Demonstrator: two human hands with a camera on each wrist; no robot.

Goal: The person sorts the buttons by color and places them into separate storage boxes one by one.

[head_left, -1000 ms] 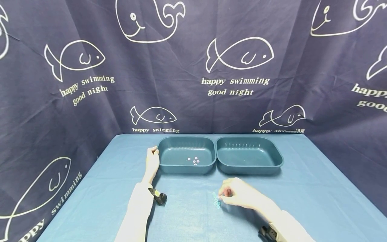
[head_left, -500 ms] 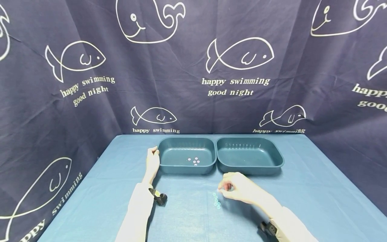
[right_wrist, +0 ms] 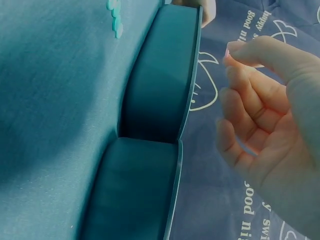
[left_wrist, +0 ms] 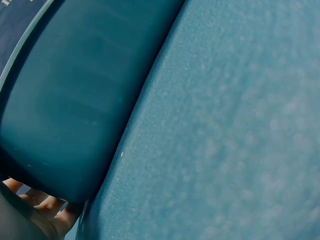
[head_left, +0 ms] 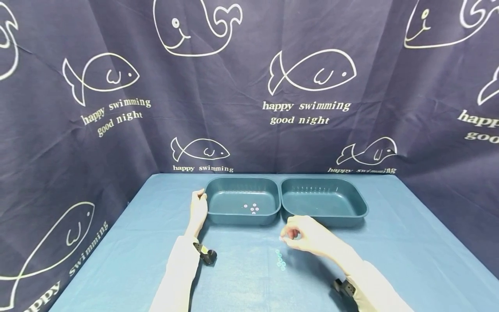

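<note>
Between the thumb and index finger of my right hand [head_left: 308, 236] is a small pink button [right_wrist: 228, 52], pinched at its edge. The hand hovers over the cloth just in front of the right teal bin [head_left: 323, 220]. My left hand [head_left: 199, 210] holds the left end of the left teal bin [head_left: 241, 219], its fingers [left_wrist: 48, 206] against the end wall. Several small pink-and-white buttons [head_left: 254, 205] lie on that bin's floor. Nearer the front, several turquoise buttons [head_left: 280, 260] form a short uneven line on the cloth. In the right wrist view, some turquoise buttons [right_wrist: 117, 24] show at the top.
The two bins stand side by side at the back of the table, touching near the middle. A light blue cloth [head_left: 241, 277] covers the table. Behind it hangs a dark blue curtain [head_left: 241, 86] with white fish drawings. Each wrist wears a black camera.
My right hand has lifted off the turquoise buttons and moved away toward the bins, with the pink button in its pinch. My left hand stays at the left bin; the head view shifts slightly.
</note>
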